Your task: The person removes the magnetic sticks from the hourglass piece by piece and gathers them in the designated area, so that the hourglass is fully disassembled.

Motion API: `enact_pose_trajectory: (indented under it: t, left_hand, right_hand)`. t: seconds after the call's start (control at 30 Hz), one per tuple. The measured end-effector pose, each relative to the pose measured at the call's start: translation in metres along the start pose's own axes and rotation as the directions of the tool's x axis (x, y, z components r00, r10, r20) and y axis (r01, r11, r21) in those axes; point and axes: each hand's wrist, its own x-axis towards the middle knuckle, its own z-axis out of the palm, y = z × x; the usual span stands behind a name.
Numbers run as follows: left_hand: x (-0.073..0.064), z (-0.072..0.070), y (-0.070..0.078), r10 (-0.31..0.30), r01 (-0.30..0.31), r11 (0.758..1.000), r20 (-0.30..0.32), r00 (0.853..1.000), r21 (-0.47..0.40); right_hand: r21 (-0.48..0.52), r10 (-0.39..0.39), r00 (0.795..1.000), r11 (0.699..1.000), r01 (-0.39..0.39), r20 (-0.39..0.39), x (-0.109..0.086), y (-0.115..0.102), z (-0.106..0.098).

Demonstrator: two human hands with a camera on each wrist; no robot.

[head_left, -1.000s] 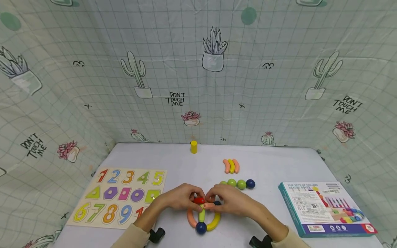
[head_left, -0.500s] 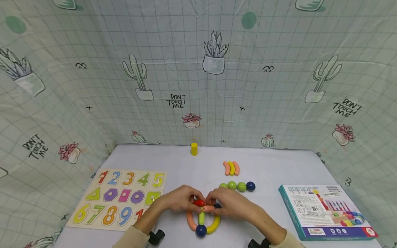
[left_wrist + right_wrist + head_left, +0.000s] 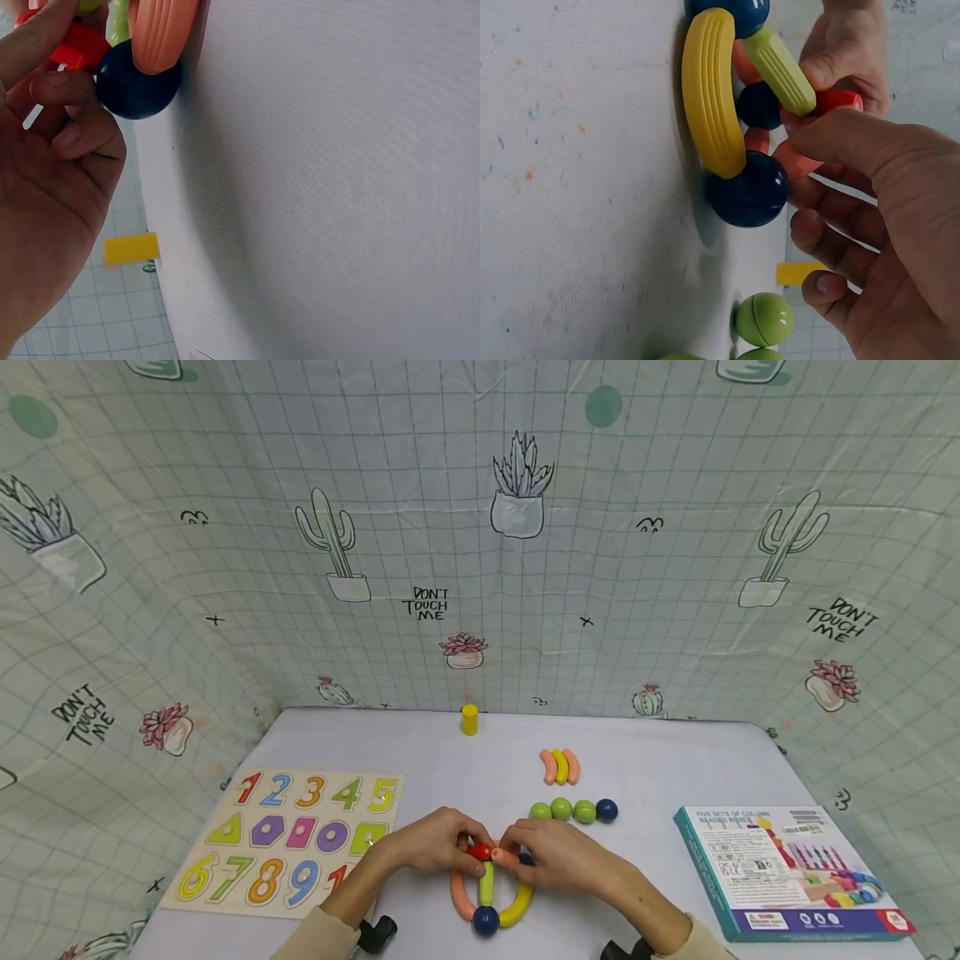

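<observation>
On the white table stands a ring of dark blue balls [image 3: 486,921] joined by a curved yellow stick [image 3: 516,906] and a curved orange stick [image 3: 462,895]. A straight light green stick [image 3: 781,71] slants up from the front ball. My left hand [image 3: 437,841] pinches a red stick [image 3: 478,852] between thumb and fingers, near the green stick's upper end. Between the thumb and fingers of my right hand [image 3: 557,853] is an orange stick [image 3: 796,160], its end facing the red one. Whether these ends touch is unclear. My fingers partly hide the back of the ring.
Green balls [image 3: 561,808] and a blue ball [image 3: 607,810] lie in a row behind the right hand. Beyond are three curved sticks [image 3: 560,767] and a yellow cylinder [image 3: 469,720]. A number puzzle board [image 3: 247,843] lies left, a toy box [image 3: 791,872] right.
The orange stick in my right hand has tilted, its left end now pointing more upward. The right hand has shifted slightly; the left hand keeps its hold on the red stick.
</observation>
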Motion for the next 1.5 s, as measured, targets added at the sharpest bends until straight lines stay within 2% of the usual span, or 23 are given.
enact_pose_trajectory:
  t: [0.37,0.5,0.63,0.77,1.0,1.1,1.23,1.4,1.5]
  left_hand:
    - [0.001,0.001,-0.001,0.008,-0.008,1.000,-0.003,1.000,0.010]
    - [0.002,0.001,-0.003,0.014,-0.014,1.000,-0.001,1.000,0.010]
    - [0.002,0.001,-0.003,0.006,-0.006,1.000,0.017,1.000,-0.001]
    - [0.002,0.000,-0.003,-0.020,0.020,1.000,0.032,0.999,-0.019]
    - [0.002,-0.001,-0.004,-0.024,0.023,1.000,0.024,0.999,0.014]
    - [0.002,-0.002,-0.004,-0.027,0.027,1.000,0.024,0.999,0.009]
    - [0.001,-0.002,-0.003,-0.038,0.038,0.999,0.020,0.999,0.002]
    - [0.000,-0.002,-0.002,-0.028,0.028,1.000,0.019,0.999,-0.002]
    - [0.000,-0.002,-0.003,-0.022,0.022,1.000,0.018,1.000,-0.003]
  right_hand:
    - [0.059,0.012,1.000,0.998,-0.012,-0.007,-0.003,0.004,-0.002]
    - [0.083,0.044,0.999,0.996,-0.042,-0.026,-0.004,0.004,-0.005]
    - [0.143,0.087,0.996,0.986,-0.083,-0.026,-0.006,0.005,-0.016]
    - [0.216,0.097,0.995,0.972,-0.093,-0.007,-0.014,0.009,-0.034]
    - [0.250,0.119,0.993,0.961,-0.121,0.020,-0.034,0.024,-0.060]
    - [0.259,0.148,0.988,0.953,-0.155,0.049,-0.046,0.032,-0.067]
    - [0.249,0.218,0.970,0.939,-0.238,0.106,-0.064,0.042,-0.074]
    - [0.253,0.328,0.918,0.890,-0.379,0.222,-0.084,0.056,-0.072]
    - [0.249,0.363,0.894,0.870,-0.427,0.264,-0.091,0.064,-0.067]
